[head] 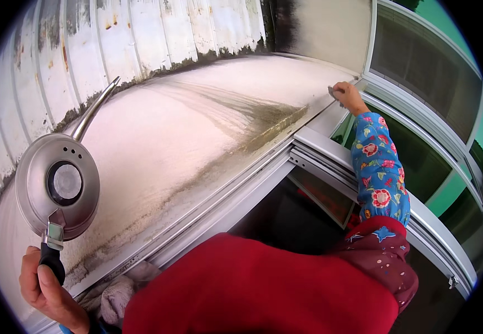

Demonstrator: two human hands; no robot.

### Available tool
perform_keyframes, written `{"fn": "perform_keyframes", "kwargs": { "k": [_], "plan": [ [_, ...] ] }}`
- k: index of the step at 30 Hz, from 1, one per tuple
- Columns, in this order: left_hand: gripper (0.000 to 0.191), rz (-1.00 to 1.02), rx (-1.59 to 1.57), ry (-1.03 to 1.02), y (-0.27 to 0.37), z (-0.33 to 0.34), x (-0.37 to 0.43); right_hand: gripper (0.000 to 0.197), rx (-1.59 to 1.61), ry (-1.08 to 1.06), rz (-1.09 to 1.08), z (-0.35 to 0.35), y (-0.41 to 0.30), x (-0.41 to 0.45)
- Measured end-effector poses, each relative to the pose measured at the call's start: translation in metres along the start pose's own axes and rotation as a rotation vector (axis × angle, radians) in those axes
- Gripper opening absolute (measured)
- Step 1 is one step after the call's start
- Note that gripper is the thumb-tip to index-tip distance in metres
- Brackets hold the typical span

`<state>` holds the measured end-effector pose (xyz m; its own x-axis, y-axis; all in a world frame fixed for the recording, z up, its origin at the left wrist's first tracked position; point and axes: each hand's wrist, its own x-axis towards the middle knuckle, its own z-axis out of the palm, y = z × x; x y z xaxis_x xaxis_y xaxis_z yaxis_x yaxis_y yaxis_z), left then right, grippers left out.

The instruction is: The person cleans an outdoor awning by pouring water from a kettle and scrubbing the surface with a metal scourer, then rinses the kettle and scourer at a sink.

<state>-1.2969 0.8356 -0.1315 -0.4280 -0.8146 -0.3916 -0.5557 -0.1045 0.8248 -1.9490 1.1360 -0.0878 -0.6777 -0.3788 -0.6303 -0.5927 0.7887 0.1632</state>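
Observation:
A stainless steel kettle (87, 192) with a long thin spout hangs in the air at the left, over a pale ledge. My left hand (51, 284) is closed around its black handle (52, 261). At the upper right, my right hand (348, 97) pinches a small grey scrap (334, 92), perhaps a scouring pad or cloth, near the corner of the window frame. Dark, dirty streaks (262, 112) fan across the pale ledge (174, 133), on the left of my right hand.
An aluminium sliding-window track (225, 192) runs diagonally in front of my body. Rust-marked corrugated metal sheeting (112, 37) borders the ledge's far side. Glass window panels (425, 58) stand at the right. A crumpled grey cloth (118, 294) lies near my left wrist.

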Motion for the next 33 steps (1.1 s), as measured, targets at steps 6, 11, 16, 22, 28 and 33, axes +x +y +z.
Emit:
{"fn": "perform_keyframes", "kwargs": {
  "k": [6,11,16,22,28,33],
  "plan": [
    [0.029,-0.122,-0.019,0.098,-0.01,0.0,0.008,0.016,-0.243,-0.226,-0.324,0.023,0.016,0.003],
    [0.03,-0.092,0.006,0.071,-0.004,0.005,0.009,0.015,-0.173,-0.408,-0.24,0.041,-0.044,-0.008],
    [0.029,-0.105,0.003,0.147,-0.01,-0.001,0.004,0.014,0.088,-0.547,-0.48,0.048,-0.107,-0.048],
    [0.032,-0.092,-0.07,0.074,-0.007,-0.005,0.003,0.01,-0.161,-0.214,-0.454,0.054,-0.079,-0.034],
    [0.029,-0.069,0.041,0.074,-0.004,-0.002,0.007,0.006,0.056,-0.341,-0.671,0.065,-0.183,-0.093],
    [0.025,-0.029,-0.041,-0.065,0.005,-0.004,0.006,0.003,-0.252,-0.198,-0.535,0.058,-0.108,-0.059]
  ]
}}
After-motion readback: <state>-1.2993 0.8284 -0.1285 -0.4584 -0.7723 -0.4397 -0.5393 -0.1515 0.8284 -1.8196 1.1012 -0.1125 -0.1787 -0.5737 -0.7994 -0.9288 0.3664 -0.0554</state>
